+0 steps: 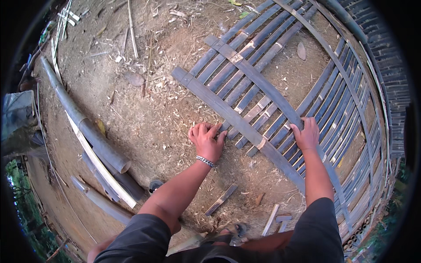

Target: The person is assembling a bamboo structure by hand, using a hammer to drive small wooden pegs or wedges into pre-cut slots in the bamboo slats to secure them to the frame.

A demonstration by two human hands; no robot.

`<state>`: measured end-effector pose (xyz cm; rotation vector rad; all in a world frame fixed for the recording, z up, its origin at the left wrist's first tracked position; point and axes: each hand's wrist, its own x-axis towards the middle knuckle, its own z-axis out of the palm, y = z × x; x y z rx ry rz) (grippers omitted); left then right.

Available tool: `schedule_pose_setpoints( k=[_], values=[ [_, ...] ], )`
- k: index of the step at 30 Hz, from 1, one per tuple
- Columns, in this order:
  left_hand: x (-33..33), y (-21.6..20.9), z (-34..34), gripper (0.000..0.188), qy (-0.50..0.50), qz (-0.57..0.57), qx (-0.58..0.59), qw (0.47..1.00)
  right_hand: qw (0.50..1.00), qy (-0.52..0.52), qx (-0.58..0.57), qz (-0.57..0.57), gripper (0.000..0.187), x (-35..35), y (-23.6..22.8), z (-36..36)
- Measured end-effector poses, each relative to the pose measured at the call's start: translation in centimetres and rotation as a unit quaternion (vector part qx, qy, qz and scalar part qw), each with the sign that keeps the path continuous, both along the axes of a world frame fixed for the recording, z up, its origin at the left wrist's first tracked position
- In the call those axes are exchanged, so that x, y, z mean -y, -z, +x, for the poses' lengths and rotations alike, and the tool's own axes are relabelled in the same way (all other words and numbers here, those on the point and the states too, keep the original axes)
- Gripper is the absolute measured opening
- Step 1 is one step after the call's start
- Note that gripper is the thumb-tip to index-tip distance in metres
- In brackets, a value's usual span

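A lattice of dark split-bamboo slats (245, 90) lies on the ground from the middle to the right, with flat bamboo strips crossing over the slats. My left hand (206, 139), with a braided bracelet at the wrist, has curled fingers. Its index finger and thumb close at the end of one bamboo slat (225, 126) that juts past the outermost cross strip (219, 105); the exact contact is partly hidden. Farther right, my right hand (308, 132) grips the second bamboo cross strip (267, 85), thumb and fingers bent at its edge.
Bamboo poles (98, 142) and a pale split length (98, 158) lie to the left. A short bamboo piece (221, 199) rests near my feet. Shavings and dry leaves (133, 79) litter the dirt. Another slatted bamboo panel (390, 74) stands at the far right.
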<state>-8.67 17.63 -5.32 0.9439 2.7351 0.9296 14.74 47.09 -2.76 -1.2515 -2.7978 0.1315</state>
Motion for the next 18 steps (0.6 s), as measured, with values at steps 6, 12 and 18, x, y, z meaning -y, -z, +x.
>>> schedule_pose_setpoints(
  k=[6, 12, 18],
  values=[
    [0.2, -0.2, -1.2, 0.03, 0.015, 0.02, 0.016, 1.0, 0.991, -0.094, 0.008, 0.09, 0.07, -0.6, 0.6, -0.3],
    [-0.3, -0.6, -1.6, 0.022, 0.0, 0.028, 0.037, 0.999, 0.994, -0.094, 0.023, 0.057, 0.079, -1.0, 0.7, -0.4],
    [-1.1, -1.5, -2.9, 0.014, 0.027, -0.025, 0.045, 0.998, 0.996, -0.075, 0.032, 0.042, 0.079, -0.9, 0.5, -0.6]
  ],
)
